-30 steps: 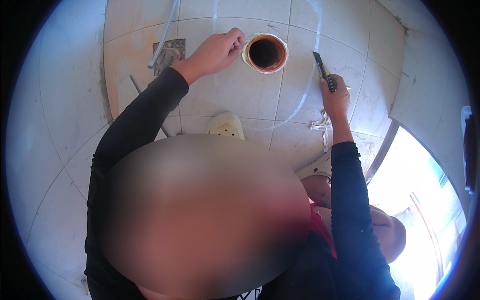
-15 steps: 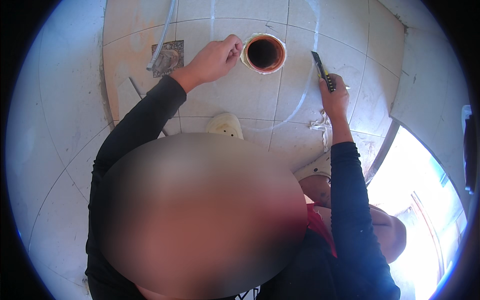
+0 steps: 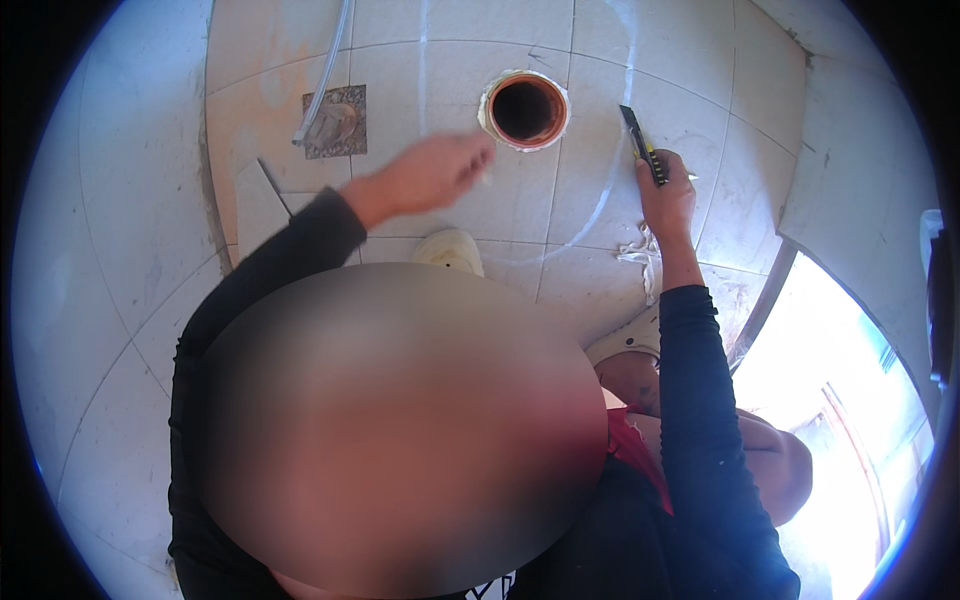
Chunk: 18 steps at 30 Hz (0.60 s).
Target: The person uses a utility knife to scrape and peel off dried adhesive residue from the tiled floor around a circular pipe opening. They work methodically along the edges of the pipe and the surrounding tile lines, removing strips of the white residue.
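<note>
A round orange-brown pipe opening (image 3: 556, 120) rises from the tiled floor, with a ragged ring of pale foam (image 3: 484, 112) around it. Just below and left of this ring is my left hand (image 3: 430, 175), smeared by motion. Its fingers look curled together, and a small pale bit shows beneath the fingertips, too blurred to name. To the right of the pipe, my right hand (image 3: 668, 200) grips a black and yellow utility knife (image 3: 643, 150). The knife's dark end points up and away from me, apart from the pipe.
Crumpled pale scraps (image 3: 640, 250) lie beside my right wrist. At the left, a clear hose (image 3: 325, 75) ends by a square floor cutout (image 3: 345, 122). A loose tile piece (image 3: 262, 205) rests nearer. My pale clogs (image 3: 450, 250) stand below the pipe.
My left hand has come off the pipe's foam rim and moved a little toward me. My right hand with the utility knife has stayed nearly still.
</note>
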Each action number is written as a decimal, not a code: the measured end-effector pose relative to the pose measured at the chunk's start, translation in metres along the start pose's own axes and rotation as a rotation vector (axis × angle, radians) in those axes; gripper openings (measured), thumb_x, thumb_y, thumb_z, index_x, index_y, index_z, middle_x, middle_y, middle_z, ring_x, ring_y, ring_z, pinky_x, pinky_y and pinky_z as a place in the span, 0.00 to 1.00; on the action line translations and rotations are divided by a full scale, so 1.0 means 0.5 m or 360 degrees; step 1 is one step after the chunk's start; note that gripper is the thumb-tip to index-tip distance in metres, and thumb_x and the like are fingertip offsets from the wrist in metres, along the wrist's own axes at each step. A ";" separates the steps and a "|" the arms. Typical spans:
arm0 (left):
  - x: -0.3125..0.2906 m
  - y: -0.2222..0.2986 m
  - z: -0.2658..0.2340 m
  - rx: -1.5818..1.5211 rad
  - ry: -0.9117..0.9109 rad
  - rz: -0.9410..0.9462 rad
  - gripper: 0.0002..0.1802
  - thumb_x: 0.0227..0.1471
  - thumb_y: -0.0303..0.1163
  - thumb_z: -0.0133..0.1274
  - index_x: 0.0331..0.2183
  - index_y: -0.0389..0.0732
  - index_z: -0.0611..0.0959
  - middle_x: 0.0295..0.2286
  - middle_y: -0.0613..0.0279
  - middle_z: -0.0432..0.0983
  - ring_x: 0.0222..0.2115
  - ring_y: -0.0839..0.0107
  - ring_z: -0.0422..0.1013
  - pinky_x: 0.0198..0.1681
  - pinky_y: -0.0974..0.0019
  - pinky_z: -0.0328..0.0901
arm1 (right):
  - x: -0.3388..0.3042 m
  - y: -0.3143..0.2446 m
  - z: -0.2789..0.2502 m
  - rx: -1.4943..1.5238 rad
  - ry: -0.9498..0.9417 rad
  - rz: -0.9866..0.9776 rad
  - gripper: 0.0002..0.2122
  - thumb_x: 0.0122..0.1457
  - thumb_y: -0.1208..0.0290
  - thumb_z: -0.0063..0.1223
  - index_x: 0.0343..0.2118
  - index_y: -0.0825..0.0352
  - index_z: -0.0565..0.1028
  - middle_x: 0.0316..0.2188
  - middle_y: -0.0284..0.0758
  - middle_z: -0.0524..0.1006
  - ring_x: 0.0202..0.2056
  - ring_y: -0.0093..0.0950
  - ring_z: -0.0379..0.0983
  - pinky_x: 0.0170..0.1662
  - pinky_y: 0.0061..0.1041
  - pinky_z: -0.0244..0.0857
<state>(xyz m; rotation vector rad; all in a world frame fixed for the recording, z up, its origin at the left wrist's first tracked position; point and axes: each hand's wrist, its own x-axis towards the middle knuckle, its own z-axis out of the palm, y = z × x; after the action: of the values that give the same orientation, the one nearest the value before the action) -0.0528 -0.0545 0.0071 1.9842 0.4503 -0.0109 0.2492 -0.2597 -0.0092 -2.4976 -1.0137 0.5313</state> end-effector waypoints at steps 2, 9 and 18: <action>-0.039 0.035 0.042 0.0042 -0.0194 0.0021 0.11 0.55 0.25 0.56 0.39 0.40 0.71 0.26 0.57 0.75 0.26 0.60 0.74 0.32 0.59 0.68 | 0.001 -0.001 -0.002 0.0016 -0.0002 -0.0019 0.15 0.58 0.63 0.60 0.44 0.67 0.77 0.38 0.43 0.81 0.40 0.41 0.78 0.46 0.37 0.71; -0.014 0.082 0.122 -0.0260 -0.0080 -0.0158 0.12 0.54 0.29 0.60 0.37 0.41 0.72 0.23 0.56 0.76 0.25 0.61 0.75 0.32 0.59 0.69 | 0.006 -0.004 -0.008 0.0003 -0.0057 0.0025 0.15 0.58 0.64 0.60 0.43 0.68 0.77 0.37 0.44 0.81 0.39 0.40 0.79 0.45 0.37 0.71; 0.057 0.226 0.291 -0.0479 -0.0061 0.0582 0.13 0.55 0.29 0.57 0.43 0.40 0.79 0.33 0.53 0.81 0.33 0.61 0.79 0.38 0.61 0.72 | 0.021 -0.026 -0.099 0.0011 -0.0099 0.0109 0.18 0.59 0.62 0.62 0.45 0.70 0.77 0.37 0.41 0.83 0.38 0.33 0.80 0.45 0.31 0.72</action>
<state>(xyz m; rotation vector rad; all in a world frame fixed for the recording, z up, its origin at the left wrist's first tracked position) 0.0371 -0.2155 0.0344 1.7387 0.0534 0.2349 0.2726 -0.2538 0.0374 -2.5314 -0.9501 0.6360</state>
